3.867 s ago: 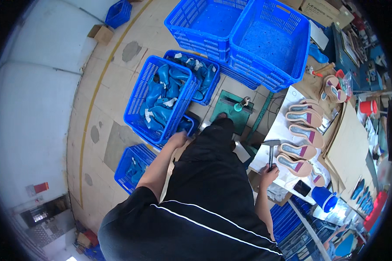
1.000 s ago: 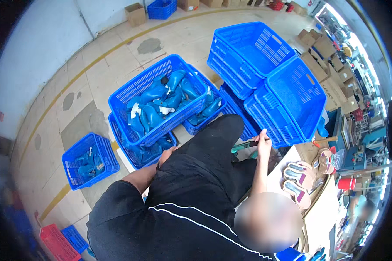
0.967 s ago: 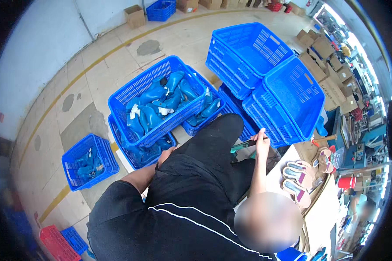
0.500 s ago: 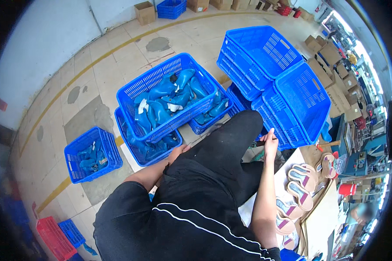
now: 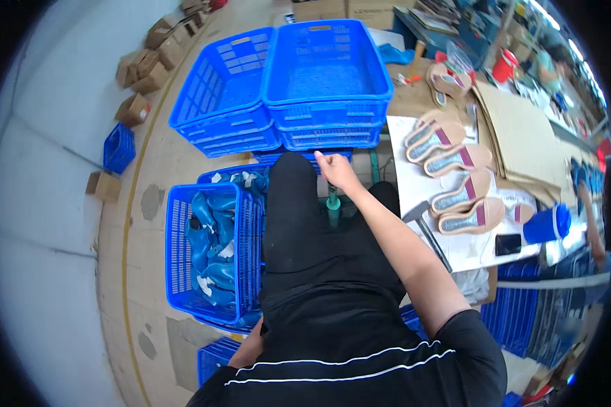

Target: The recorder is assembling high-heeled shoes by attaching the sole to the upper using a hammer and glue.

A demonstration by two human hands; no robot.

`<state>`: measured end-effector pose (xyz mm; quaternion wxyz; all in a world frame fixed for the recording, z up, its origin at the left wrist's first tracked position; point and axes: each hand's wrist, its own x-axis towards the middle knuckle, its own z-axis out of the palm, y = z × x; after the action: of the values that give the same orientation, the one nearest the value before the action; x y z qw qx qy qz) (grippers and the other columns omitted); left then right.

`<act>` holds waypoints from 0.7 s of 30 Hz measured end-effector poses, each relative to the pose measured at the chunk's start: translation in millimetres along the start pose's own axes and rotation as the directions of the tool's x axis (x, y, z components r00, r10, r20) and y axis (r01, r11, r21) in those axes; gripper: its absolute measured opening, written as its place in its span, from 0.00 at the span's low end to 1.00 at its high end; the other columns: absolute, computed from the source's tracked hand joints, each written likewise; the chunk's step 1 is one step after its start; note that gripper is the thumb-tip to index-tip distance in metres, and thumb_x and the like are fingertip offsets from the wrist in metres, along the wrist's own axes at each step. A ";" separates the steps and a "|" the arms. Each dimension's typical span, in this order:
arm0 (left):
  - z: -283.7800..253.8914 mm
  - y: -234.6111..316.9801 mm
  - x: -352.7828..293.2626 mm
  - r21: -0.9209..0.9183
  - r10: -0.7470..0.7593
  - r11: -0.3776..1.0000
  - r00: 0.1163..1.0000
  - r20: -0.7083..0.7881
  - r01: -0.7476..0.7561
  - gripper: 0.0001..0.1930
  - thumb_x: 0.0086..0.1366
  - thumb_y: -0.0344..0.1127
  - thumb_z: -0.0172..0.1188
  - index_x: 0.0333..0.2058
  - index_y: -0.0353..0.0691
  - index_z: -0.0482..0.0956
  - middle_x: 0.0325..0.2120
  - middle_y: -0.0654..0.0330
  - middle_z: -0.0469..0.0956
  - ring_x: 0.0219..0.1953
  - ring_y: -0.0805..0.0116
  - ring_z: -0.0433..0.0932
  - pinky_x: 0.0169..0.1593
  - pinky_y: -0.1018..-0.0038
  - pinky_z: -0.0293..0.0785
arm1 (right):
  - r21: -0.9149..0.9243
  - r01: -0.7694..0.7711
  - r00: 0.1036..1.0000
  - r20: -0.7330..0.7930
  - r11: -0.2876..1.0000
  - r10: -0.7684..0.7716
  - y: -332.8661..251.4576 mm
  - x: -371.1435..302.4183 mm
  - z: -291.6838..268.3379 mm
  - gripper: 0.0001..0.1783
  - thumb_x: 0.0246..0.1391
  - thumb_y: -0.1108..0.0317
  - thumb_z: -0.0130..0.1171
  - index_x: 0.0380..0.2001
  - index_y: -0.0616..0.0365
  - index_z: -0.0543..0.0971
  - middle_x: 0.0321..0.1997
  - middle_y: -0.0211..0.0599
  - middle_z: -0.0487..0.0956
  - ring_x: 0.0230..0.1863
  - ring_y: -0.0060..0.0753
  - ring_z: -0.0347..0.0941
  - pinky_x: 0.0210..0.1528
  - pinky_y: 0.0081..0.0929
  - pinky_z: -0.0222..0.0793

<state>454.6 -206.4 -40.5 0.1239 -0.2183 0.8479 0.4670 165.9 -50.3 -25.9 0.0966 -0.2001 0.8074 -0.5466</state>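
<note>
My right hand [image 5: 336, 171] is closed, in front of my knees and just short of the stacked blue crates [image 5: 327, 112]. Whatever its fingers hold is hidden. Below it, between my legs, stands a green post with a round collar [image 5: 333, 203]; a dark piece shows between hand and post. My left hand [image 5: 250, 344] is down by my left hip, its fingers hidden by my clothes. Close to it is a blue crate [image 5: 173, 271] filled with glossy blue shoe lasts [image 5: 218, 274], some with white scraps on them.
A white-covered table [image 5: 404, 156] on the right bears several stacked insoles [image 5: 458, 163], a hammer [image 5: 428, 234], a black phone [image 5: 508, 243] and a blue container [image 5: 547, 224]. Cardboard sheets [image 5: 523, 136] lie behind. Another blue crate stack [image 5: 227, 88] stands ahead left. A wall [image 5: 54, 190] runs along the left.
My view has swung round to the right, so the crate stacks now stand straight ahead. The hammer and blue container have come into view. My right hand stays closed near the crates.
</note>
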 end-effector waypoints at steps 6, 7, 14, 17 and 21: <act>28.8 33.9 -53.8 0.006 -0.134 0.991 0.989 0.067 0.134 0.24 0.78 0.52 0.55 0.58 0.37 0.79 0.51 0.42 0.83 0.55 0.46 0.82 0.57 0.55 0.76 | -0.030 0.076 0.994 -0.078 0.997 -0.078 4.0 -2.1 -10.1 0.37 0.73 0.43 0.54 0.21 0.67 0.80 0.20 0.58 0.78 0.28 0.64 0.80 0.35 0.49 0.73; 29.1 40.1 -65.0 0.004 -0.157 0.988 0.985 0.070 0.157 0.24 0.79 0.52 0.55 0.59 0.37 0.79 0.52 0.43 0.83 0.55 0.47 0.82 0.57 0.56 0.76 | -0.044 0.109 0.990 -0.089 0.993 -0.113 3.2 -2.2 -6.9 0.37 0.74 0.43 0.53 0.22 0.67 0.80 0.21 0.58 0.79 0.29 0.63 0.81 0.36 0.50 0.74; 66.5 75.2 -137.3 -0.178 -0.266 0.944 0.961 0.079 0.276 0.25 0.80 0.50 0.55 0.62 0.36 0.77 0.56 0.45 0.82 0.57 0.52 0.81 0.60 0.58 0.75 | -0.099 0.028 1.000 0.012 0.995 -0.027 9.0 14.5 -3.3 0.39 0.75 0.41 0.50 0.20 0.65 0.82 0.20 0.49 0.83 0.28 0.49 0.85 0.38 0.45 0.77; 51.9 92.8 -149.5 -0.263 -0.275 0.924 0.960 0.042 0.277 0.25 0.80 0.50 0.54 0.64 0.36 0.76 0.57 0.47 0.82 0.58 0.53 0.81 0.61 0.60 0.75 | -0.080 0.053 0.998 -0.033 0.995 -0.056 19.7 17.9 -0.5 0.39 0.75 0.40 0.50 0.20 0.64 0.81 0.18 0.44 0.82 0.27 0.44 0.85 0.39 0.41 0.78; 16.2 106.4 -165.8 -0.375 -0.329 0.881 0.943 -0.047 0.288 0.26 0.80 0.49 0.54 0.66 0.35 0.75 0.60 0.48 0.81 0.59 0.56 0.81 0.63 0.61 0.75 | -0.079 0.054 0.998 -0.020 0.995 -0.055 19.2 11.3 4.7 0.40 0.75 0.38 0.50 0.18 0.61 0.80 0.18 0.41 0.81 0.26 0.37 0.83 0.37 0.39 0.77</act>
<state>547.8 -100.6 98.0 0.1075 -0.3950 0.7067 0.5771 153.3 -52.9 -44.7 0.0647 -0.2196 0.8236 -0.5190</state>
